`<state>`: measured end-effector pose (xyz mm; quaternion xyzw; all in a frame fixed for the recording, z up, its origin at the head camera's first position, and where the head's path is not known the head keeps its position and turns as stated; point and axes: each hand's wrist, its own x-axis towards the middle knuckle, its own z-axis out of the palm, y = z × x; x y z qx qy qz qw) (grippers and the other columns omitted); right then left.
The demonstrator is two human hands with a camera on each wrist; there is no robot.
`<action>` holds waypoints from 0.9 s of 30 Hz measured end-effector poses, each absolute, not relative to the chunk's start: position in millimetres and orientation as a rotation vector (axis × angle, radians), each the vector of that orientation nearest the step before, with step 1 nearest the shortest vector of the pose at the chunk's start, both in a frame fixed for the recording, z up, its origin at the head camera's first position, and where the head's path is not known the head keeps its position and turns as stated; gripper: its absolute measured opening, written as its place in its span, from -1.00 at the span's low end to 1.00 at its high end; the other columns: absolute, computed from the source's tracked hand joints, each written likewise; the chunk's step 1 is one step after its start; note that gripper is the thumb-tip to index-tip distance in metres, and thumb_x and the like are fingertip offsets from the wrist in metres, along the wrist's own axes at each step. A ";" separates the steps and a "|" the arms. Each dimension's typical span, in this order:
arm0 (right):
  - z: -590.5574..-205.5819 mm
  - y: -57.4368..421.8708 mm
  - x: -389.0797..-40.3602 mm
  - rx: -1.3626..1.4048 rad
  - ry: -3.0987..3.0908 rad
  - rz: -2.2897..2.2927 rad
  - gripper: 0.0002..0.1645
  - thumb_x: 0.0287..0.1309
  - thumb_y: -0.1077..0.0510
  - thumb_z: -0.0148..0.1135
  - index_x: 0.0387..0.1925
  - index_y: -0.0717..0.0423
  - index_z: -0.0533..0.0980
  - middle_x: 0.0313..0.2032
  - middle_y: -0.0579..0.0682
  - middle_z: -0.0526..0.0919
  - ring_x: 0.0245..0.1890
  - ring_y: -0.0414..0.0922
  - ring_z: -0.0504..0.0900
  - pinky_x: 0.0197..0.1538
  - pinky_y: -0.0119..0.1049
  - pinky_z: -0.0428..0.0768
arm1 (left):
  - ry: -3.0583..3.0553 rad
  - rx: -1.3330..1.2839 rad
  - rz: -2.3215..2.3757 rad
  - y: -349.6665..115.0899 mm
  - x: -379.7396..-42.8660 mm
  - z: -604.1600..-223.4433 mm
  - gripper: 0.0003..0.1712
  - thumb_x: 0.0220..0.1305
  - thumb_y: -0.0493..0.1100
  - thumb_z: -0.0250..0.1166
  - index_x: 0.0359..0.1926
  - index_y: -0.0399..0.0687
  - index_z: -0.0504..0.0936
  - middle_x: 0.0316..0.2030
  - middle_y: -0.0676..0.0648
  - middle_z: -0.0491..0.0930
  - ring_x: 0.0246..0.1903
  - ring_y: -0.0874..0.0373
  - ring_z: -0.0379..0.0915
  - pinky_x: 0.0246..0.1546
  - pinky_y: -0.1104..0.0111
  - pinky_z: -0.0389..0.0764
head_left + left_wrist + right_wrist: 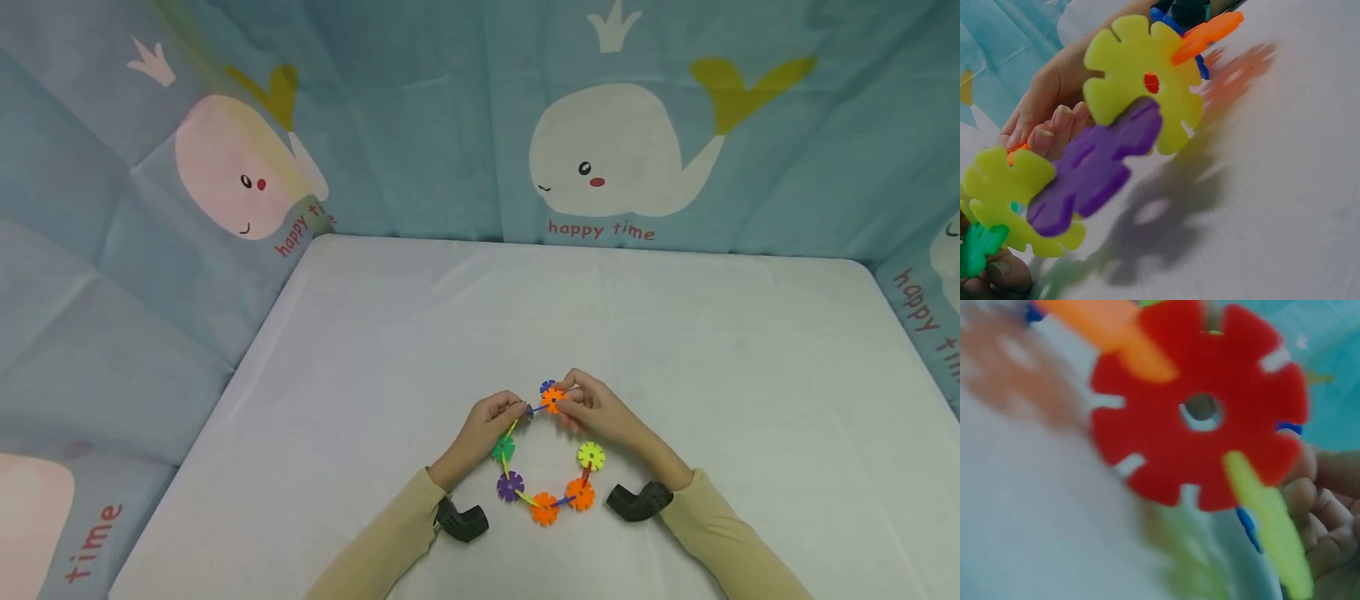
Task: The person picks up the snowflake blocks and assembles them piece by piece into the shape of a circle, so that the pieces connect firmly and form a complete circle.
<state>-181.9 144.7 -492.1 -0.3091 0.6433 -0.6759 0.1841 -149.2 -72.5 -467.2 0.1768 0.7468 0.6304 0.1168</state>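
Note:
A ring-like chain of slotted plastic flower discs lies in front of me in the head view. My left hand (480, 429) pinches its upper left end, by a dark disc (528, 412). Between finger and thumb, my right hand (603, 414) grips an orange disc (553, 400), with a blue disc (547, 386) just behind it. Down the left side come a green disc (503, 448) and a purple disc (511, 487). A red disc (1147, 437) fills the right wrist view, an edge-on yellow disc (1266, 525) slotted into it. The yellow-green disc (592, 456) is apart from my right fingers.
The chain lies on a white-covered table (375, 333). A blue curtain (420, 125) printed with whales hangs behind and beside it. Black curved wrist mounts (641, 502) stick out from both sleeves near the chain's lower part.

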 end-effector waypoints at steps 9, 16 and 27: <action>-493.2 151.4 -188.8 -0.929 2.178 -1.759 -0.88 0.20 0.35 0.02 -0.24 0.28 0.45 -0.53 0.03 0.56 -0.62 -0.16 0.40 -0.53 -0.38 0.40 | 2.147 0.529 1.877 -71.3 -148.7 -471.1 -0.81 0.28 -0.32 0.06 -0.39 -0.44 0.47 -0.45 -0.32 0.54 -0.57 0.23 0.29 -0.51 0.50 0.30; -498.2 161.2 -190.8 -1.035 2.844 -1.121 -0.71 0.02 0.15 0.27 -0.16 0.12 0.59 -0.44 -0.17 0.25 -0.42 -0.19 0.22 -0.36 -0.31 0.26 | 2.121 0.428 1.897 -71.1 -150.8 -468.6 -0.78 0.31 -0.28 0.02 -0.36 -0.41 0.47 -0.42 -0.37 0.52 -0.57 0.25 0.20 -0.48 0.47 0.27; -499.0 132.1 -189.7 -0.855 2.868 -1.121 -0.53 -0.17 0.01 0.41 -0.17 0.13 0.54 -0.34 -0.09 0.37 -0.35 -0.10 0.31 -0.31 -0.21 0.30 | 2.074 0.318 1.948 -70.4 -150.0 -467.5 -0.77 0.31 -0.29 0.02 -0.37 -0.44 0.44 -0.38 -0.38 0.53 -0.48 0.11 0.33 -0.41 0.48 0.35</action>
